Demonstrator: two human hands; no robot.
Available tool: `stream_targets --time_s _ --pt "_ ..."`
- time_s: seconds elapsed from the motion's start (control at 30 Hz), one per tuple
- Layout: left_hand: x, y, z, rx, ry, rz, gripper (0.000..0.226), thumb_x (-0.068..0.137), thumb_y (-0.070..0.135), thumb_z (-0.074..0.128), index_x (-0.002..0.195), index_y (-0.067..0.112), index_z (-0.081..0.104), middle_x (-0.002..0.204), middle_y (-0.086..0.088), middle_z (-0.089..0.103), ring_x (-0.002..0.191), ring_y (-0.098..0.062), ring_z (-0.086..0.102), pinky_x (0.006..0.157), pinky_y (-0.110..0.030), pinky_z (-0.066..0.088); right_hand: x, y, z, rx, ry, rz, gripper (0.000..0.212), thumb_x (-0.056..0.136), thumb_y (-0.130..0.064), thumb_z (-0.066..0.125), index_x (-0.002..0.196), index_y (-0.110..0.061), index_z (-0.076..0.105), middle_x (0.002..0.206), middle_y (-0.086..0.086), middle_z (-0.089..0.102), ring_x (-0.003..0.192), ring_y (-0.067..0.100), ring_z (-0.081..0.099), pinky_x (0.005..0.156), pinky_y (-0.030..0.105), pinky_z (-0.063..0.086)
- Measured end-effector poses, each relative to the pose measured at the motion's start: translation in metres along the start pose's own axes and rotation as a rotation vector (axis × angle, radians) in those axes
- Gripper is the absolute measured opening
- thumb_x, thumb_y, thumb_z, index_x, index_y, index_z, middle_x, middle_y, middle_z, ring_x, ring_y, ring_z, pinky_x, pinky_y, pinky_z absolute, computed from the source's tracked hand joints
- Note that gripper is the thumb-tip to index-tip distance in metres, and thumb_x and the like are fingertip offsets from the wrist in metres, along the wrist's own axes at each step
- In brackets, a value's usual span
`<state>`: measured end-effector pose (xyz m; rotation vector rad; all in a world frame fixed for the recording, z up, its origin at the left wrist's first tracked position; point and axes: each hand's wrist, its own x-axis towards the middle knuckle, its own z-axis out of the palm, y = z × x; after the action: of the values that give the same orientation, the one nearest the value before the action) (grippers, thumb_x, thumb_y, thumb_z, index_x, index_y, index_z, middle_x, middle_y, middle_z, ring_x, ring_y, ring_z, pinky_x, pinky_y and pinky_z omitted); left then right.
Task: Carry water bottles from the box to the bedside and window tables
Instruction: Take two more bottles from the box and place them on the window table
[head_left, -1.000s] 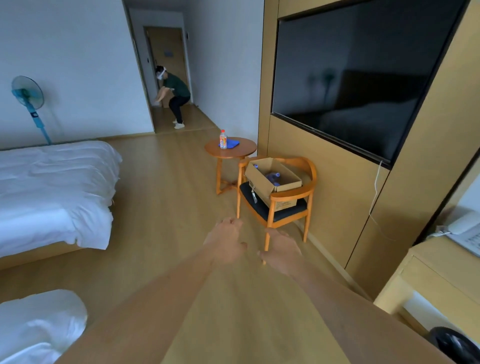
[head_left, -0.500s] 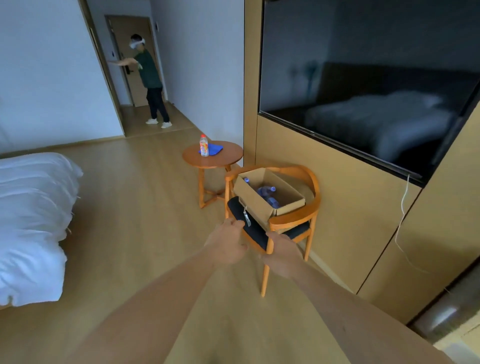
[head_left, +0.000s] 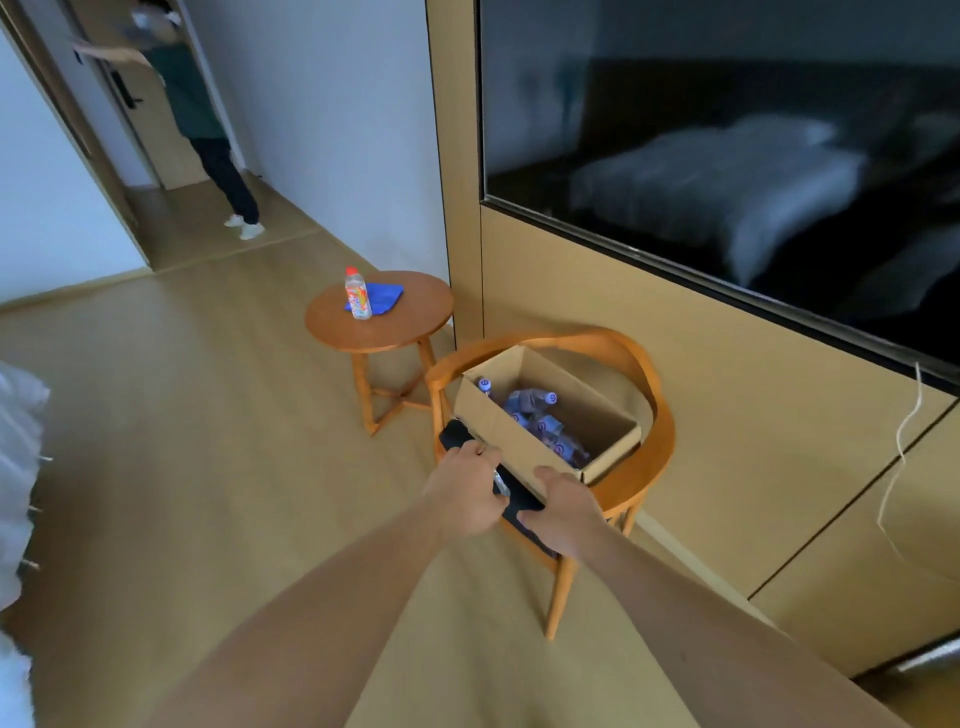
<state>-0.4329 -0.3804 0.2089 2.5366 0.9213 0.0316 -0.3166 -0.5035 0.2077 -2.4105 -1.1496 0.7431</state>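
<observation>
Cardboard box (head_left: 524, 441) sits on the wooden chair (head_left: 657, 415), water bottles (head_left: 535, 410) lying inside; their purple labels are too blurred to read. Orange-label bottle (head_left: 358, 294) on the round side table (head_left: 395, 325), print also unreadable. My left hand (head_left: 465, 491) and right hand (head_left: 563, 512) reach toward the box's near side, fingers loosely curled, holding nothing; whether they touch it I cannot tell.
</observation>
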Motion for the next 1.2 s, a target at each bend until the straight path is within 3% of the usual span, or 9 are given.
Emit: stream_targets --time_s 0.27,0.4,0.53,0.77,1.0,1.2 --pt "0.153 -0.051 -0.003 0.085 -0.071 -0.004 0.059 0.088 0.034 0.070 0.140 0.016 0.048 0.139 -0.008 0.047 0.127 -0.032 0.048 0.104 -0.048 0.047 0.165 -0.003 0.007 0.066 -0.043 0.043 0.063 0.092 -0.033 0.065 0.149 -0.021 0.043 0.144 0.007 0.054 0.130 0.029 0.052 0.103 0.040 0.049" --pt "0.218 -0.073 0.001 0.136 -0.153 -0.043 0.063 0.090 0.036 0.069 0.145 0.018 0.045 0.143 -0.006 0.045 0.131 -0.029 0.045 0.106 -0.042 0.046 0.229 0.006 0.001 0.129 -0.065 0.113 0.047 0.083 -0.029 0.069 0.128 -0.021 0.058 0.125 0.006 0.064 0.115 0.029 0.061 0.092 0.042 0.056" --pt "0.273 -0.086 0.010 0.139 -0.220 -0.045 0.058 0.090 0.035 0.067 0.142 0.019 0.046 0.138 -0.006 0.047 0.131 -0.029 0.044 0.106 -0.042 0.044 0.275 0.027 0.003 0.148 -0.099 0.224 0.069 0.087 -0.037 0.067 0.150 -0.024 0.042 0.144 0.005 0.054 0.133 0.028 0.051 0.102 0.036 0.048" --pt "0.352 -0.096 0.031 0.201 -0.362 0.063 0.057 0.092 0.037 0.061 0.143 0.016 0.047 0.143 -0.009 0.046 0.133 -0.032 0.041 0.110 -0.046 0.041 0.332 0.052 0.019 0.227 -0.157 0.410 0.075 0.086 -0.039 0.066 0.154 -0.024 0.040 0.153 0.004 0.048 0.138 0.027 0.047 0.107 0.032 0.044" --pt "0.436 -0.111 0.059 0.187 -0.514 0.207 0.053 0.094 0.039 0.061 0.141 0.017 0.049 0.146 -0.006 0.043 0.139 -0.028 0.037 0.113 -0.043 0.039 0.380 0.068 0.028 0.310 -0.085 0.632 0.053 0.086 -0.052 0.064 0.131 -0.026 0.058 0.128 0.007 0.064 0.120 0.030 0.059 0.095 0.037 0.053" --pt "0.487 -0.137 0.070 0.272 -0.662 0.424 0.058 0.096 0.039 0.061 0.147 0.018 0.045 0.152 -0.004 0.041 0.143 -0.027 0.033 0.116 -0.042 0.037 0.397 0.069 0.043 0.381 -0.057 0.876 0.052 0.088 -0.047 0.063 0.135 -0.025 0.054 0.128 0.012 0.063 0.122 0.035 0.057 0.096 0.037 0.051"
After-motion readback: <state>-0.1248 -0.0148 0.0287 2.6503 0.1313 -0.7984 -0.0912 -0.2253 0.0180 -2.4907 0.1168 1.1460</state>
